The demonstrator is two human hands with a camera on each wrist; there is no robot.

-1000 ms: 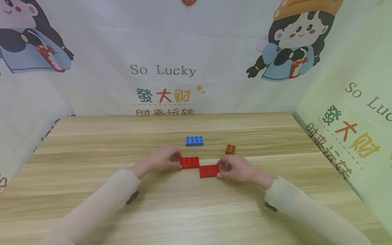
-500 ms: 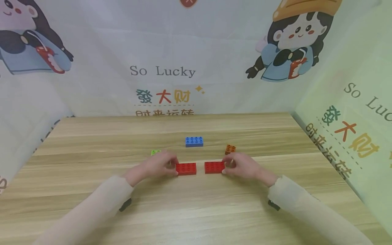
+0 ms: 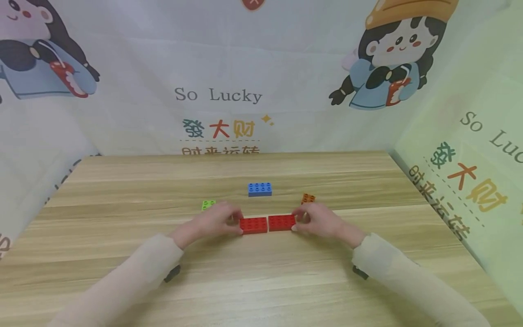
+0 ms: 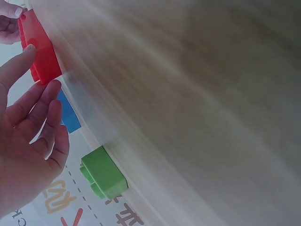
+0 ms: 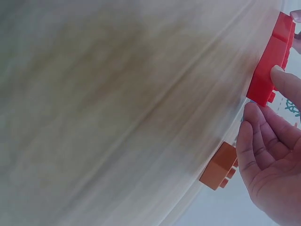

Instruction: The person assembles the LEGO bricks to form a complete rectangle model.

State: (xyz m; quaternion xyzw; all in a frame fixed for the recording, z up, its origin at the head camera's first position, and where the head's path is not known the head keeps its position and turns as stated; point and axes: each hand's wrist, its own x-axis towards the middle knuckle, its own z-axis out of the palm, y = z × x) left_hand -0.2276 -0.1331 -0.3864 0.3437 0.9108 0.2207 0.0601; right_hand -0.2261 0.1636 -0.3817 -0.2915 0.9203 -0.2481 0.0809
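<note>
Two red bricks end to end at mid-table, one hand on each.
Left hand (image 3: 215,220) pinches the left red brick (image 3: 253,225) at its outer end; right hand (image 3: 316,219) pinches the right red brick (image 3: 281,222) likewise. Bricks touching. Blue brick (image 3: 259,189) farther back; green brick (image 3: 208,205) far-left, orange brick (image 3: 308,198) far-right.

front: open table (image 3: 261,281) | behind: blue brick (image 3: 259,189) near
</note>
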